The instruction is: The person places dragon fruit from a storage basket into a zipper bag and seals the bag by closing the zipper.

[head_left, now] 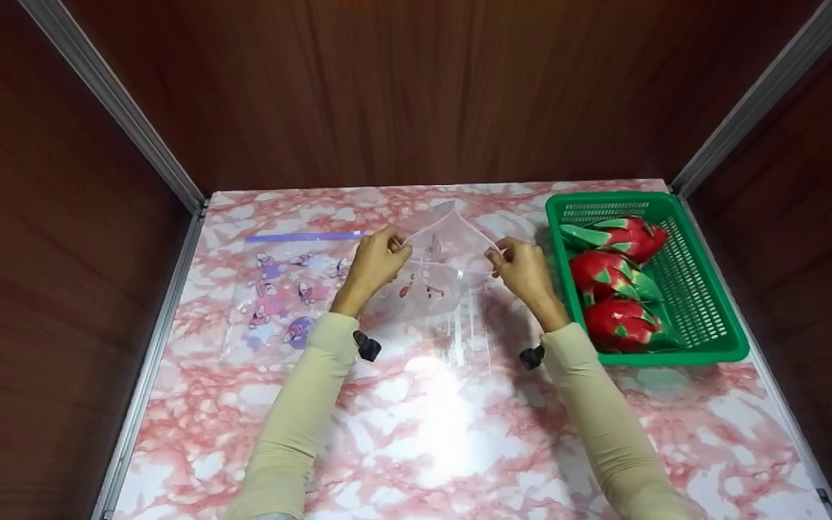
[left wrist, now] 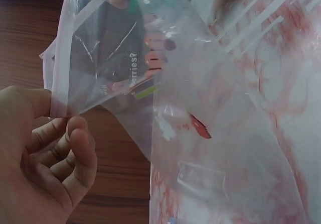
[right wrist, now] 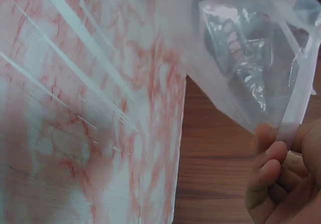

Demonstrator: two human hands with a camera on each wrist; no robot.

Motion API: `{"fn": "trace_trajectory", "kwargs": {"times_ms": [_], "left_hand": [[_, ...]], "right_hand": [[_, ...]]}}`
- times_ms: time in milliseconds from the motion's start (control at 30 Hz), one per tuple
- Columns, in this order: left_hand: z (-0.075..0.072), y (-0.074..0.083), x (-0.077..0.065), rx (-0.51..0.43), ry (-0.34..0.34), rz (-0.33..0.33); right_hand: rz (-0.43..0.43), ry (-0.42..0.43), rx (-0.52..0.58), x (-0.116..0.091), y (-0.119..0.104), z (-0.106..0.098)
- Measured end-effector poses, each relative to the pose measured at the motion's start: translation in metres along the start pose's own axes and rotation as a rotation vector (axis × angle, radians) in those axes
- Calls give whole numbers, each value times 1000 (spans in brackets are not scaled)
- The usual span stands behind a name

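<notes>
Between both hands a clear zip bag with a pale pink rim is held up, its mouth spread into a peak at the far side. My left hand pinches the rim's left end between thumb and fingers; the left wrist view shows lettering and red prints on the bag. The right hand pinches the opposite end, and in the right wrist view its thumb and fingertips grip the pink strip of the bag. Nothing but prints shows on the film.
A second clear bag with a purple zip strip and cartoon prints lies flat at left. At right stands a green basket holding red and green dragon fruits. Wooden panels enclose the pink marbled table.
</notes>
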State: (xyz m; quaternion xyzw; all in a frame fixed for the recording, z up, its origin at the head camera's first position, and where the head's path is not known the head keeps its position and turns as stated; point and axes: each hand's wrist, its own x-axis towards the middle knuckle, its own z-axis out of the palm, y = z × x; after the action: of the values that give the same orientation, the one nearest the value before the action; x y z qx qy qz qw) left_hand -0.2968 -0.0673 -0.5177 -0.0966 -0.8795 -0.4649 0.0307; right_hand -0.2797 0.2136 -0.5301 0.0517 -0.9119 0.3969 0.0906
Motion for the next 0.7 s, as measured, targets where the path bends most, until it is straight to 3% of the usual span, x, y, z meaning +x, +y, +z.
{"fn": "trace_trajectory", "kwargs": {"times_ms": [233, 467, 700], "left_hand": [[9, 4, -1, -154, -89, 57], [15, 6, 0, -142, -145, 177], [13, 9, -1, -103, -206, 193]], "right_hand": [[-25, -36, 81, 0, 0, 1], [-17, -65, 103, 0, -1, 2], [-4, -78, 106, 1, -1, 0]]}}
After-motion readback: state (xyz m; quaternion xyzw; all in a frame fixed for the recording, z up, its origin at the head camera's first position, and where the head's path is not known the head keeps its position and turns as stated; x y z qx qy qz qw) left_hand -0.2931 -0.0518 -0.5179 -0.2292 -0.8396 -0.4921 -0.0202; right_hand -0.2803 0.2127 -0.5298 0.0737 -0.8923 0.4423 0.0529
